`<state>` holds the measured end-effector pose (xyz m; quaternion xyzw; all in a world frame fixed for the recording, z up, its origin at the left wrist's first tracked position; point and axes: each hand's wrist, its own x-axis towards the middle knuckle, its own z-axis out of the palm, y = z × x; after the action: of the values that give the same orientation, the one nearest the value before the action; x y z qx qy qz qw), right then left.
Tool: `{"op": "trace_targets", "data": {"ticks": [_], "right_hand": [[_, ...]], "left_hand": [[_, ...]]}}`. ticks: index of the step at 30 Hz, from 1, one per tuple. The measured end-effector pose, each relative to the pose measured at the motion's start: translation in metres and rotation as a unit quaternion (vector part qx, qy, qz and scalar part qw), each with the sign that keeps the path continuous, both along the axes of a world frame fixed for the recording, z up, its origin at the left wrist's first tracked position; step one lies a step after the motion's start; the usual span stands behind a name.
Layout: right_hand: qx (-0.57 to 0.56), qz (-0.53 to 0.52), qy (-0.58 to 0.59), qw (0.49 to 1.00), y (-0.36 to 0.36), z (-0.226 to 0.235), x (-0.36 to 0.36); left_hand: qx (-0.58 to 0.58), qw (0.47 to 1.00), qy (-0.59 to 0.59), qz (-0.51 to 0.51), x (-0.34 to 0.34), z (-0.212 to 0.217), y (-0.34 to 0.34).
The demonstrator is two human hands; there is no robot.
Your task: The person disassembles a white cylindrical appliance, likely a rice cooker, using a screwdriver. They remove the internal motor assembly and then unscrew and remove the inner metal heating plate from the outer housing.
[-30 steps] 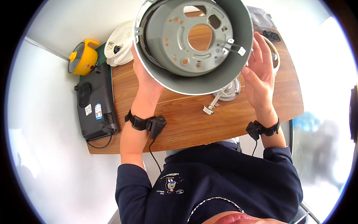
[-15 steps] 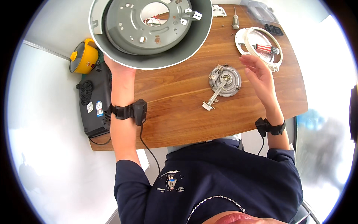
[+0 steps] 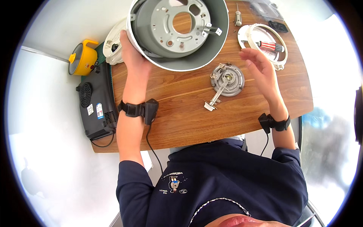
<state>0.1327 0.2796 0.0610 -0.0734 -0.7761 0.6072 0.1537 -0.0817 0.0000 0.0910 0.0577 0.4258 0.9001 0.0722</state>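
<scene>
Wooden tabletop [image 3: 181, 113], left hand [image 3: 130, 56] gripping round grey metal shell [image 3: 177, 34], right hand [image 3: 261, 70] open, empty.

Single head fisheye, looking steeply down, close over wooden table [image 3: 264, 109].

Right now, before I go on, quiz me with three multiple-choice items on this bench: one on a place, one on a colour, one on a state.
1. Where does the round heating plate lie?
A. on the wooden table, between the hands
B. inside the grey housing
C. on the black cooktop

2. What colour is the small pot at the far left?
A. red
B. yellow
C. white

3. How is the right hand?
A. gripping the screwdriver
B. holding the housing
C. open, holding nothing

Answers: 1 A, it rests on bare wood. 2 B, its body and handle are yellow. 3 C, its fingers are spread over the table, while the left hand holds the grey housing.
</scene>
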Motion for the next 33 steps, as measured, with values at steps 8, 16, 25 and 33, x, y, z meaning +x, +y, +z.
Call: {"op": "trace_targets", "data": {"ticks": [8, 16, 25, 33], "right_hand": [[-0.335, 0.114, -0.055, 0.934, 0.029, 0.006, -0.078], [-0.404, 0.151, -0.114, 0.895, 0.031, -0.029, -0.135], [-0.415, 0.153, -0.106, 0.891, 0.026, -0.043, -0.139], [-0.430, 0.167, -0.081, 0.884, 0.026, -0.056, -0.136]], "left_hand": [[-0.171, 0.960, 0.161, 0.152, -0.033, 0.034, 0.032], [-0.426, 0.809, 0.352, 0.199, -0.064, 0.012, 0.036], [-0.446, 0.738, 0.449, 0.234, -0.052, 0.010, 0.046], [-0.431, 0.763, 0.426, 0.224, -0.053, 0.007, 0.048]]}}
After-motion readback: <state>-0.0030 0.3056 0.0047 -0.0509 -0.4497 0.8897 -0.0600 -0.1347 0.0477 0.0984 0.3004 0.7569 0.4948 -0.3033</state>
